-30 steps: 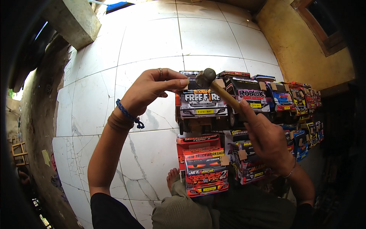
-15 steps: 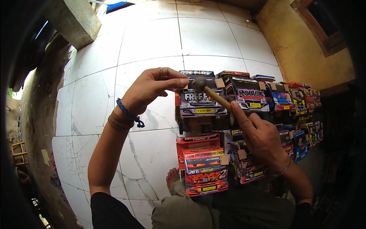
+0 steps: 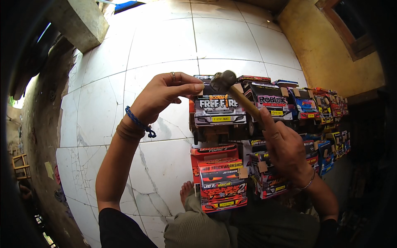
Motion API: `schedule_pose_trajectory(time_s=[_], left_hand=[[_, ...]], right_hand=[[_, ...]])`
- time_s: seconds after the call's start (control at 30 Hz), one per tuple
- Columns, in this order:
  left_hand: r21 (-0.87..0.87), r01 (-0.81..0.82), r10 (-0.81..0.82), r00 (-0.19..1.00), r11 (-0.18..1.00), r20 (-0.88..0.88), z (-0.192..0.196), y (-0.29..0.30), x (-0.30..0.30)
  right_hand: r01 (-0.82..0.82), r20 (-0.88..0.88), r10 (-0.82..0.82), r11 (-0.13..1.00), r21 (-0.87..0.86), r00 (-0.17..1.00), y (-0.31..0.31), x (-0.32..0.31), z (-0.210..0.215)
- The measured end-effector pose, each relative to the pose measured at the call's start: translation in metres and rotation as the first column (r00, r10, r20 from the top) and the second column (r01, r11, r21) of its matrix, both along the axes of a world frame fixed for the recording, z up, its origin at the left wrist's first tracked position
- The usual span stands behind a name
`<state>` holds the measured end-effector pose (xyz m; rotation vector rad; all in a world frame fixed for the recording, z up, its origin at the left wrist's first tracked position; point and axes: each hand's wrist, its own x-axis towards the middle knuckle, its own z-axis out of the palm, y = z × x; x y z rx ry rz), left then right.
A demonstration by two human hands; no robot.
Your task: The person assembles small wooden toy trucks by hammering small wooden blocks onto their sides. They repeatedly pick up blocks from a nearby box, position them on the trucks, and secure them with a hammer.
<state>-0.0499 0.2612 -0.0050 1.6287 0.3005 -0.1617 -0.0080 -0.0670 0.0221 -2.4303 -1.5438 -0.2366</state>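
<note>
My right hand (image 3: 285, 144) is wrapped round the wooden handle of a hammer (image 3: 249, 104). Its metal head is over the upper front of a grey and black toy truck (image 3: 220, 110) with a yellow plate. At that truck's upper left corner, my left hand (image 3: 175, 89) has thumb and forefinger pinched together. Whatever lies between those fingertips is too small or hidden to make out. A small tan square piece sits on the truck's upper right, partly behind the hammer.
More toy trucks stand in two rows to the right, among them a black and pink truck (image 3: 271, 101). An orange-red toy truck (image 3: 223, 186) is nearest my knees. White tiles (image 3: 161, 41), some cracked, cover the floor. A yellow wall (image 3: 331, 53) bounds the right side.
The hammer head has lifted off toward the upper right, showing more of the truck's front. My right hand has shifted slightly right. My left hand stays at the truck's corner.
</note>
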Motion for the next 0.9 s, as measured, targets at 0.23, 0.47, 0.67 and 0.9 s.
schedule_pose_trajectory(time_s=[0.23, 0.47, 0.67, 0.9], left_hand=[[-0.014, -0.005, 0.005, 1.0, 1.0, 0.017, -0.0025, 0.0001, -0.0003], [-0.025, -0.014, 0.014, 1.0, 1.0, 0.014, -0.0016, 0.0008, -0.0001], [-0.033, -0.01, 0.01, 1.0, 0.999, 0.006, -0.004, 0.0029, 0.0005], [-0.058, -0.017, 0.018, 1.0, 0.998, 0.018, -0.0039, 0.0026, -0.0001]], right_hand=[[-0.008, -0.006, 0.008, 1.0, 0.008, 1.0, 0.0001, 0.0007, 0.002], [-0.011, 0.01, 0.012, 0.999, -0.033, 1.0, -0.0018, 0.0023, -0.0033], [-0.017, 0.006, 0.017, 1.0, -0.002, 1.0, -0.0014, 0.0023, -0.0043], [-0.01, 0.011, 0.009, 0.995, 0.099, 1.0, -0.0016, 0.0065, -0.0054]])
